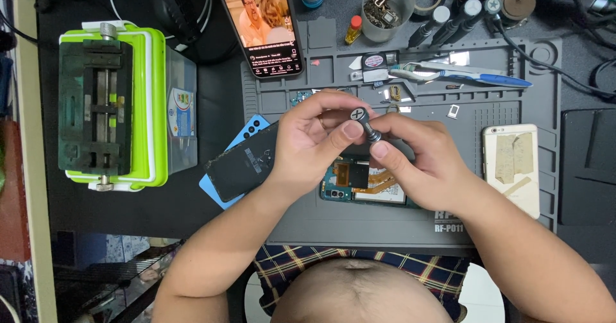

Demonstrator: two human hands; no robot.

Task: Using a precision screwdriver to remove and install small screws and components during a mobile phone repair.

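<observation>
Light falls evenly from overhead, bright over the middle of the grey silicone work mat and dimmer toward the black desk at the left edge. Shadows are soft and short (the darkest pool lies under the two hands). The lit screen of the upright black smartphone glows without washing out. A white glare streak sits on the shiny metal tweezers. Focus is crisp centrally; corners soften slightly, and straight edges bow a little outward.

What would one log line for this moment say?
left hand: on screwdriver cap | right hand: gripping its shaft | below: opened phone on mat | back cover at left
</observation>
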